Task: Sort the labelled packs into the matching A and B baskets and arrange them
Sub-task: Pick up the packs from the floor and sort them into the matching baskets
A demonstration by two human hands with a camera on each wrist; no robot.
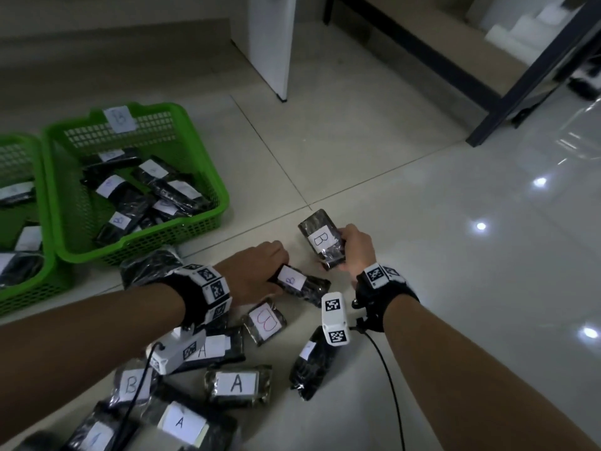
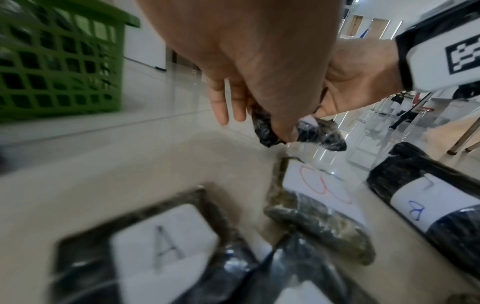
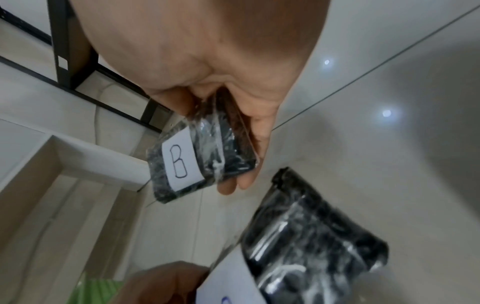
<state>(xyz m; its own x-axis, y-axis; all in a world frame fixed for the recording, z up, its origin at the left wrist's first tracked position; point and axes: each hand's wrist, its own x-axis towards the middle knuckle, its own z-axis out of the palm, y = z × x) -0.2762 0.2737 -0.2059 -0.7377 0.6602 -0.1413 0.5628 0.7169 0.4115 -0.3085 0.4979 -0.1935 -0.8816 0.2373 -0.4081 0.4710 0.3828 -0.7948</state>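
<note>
My right hand point(image 1: 353, 247) holds a black pack with a white B label point(image 1: 322, 239) above the floor; in the right wrist view the fingers point(image 3: 241, 181) curl under that pack point(image 3: 192, 162). My left hand point(image 1: 260, 270) grips one end of another B pack point(image 1: 300, 283) just left of it, and the thumb and fingers point(image 2: 223, 115) pinch the pack's end point(image 2: 322, 133). The green B basket point(image 1: 208, 177) stands at the far left with several packs inside. A second green basket point(image 1: 32, 148) beside it is cut off, its label out of view.
Several loose A and B packs lie on the tiled floor under my forearms, among them a red-lettered B pack point(image 1: 265, 322) and an A pack point(image 1: 237, 384). A white cabinet panel point(image 1: 270, 43) and a dark metal frame point(image 1: 507, 102) stand farther back.
</note>
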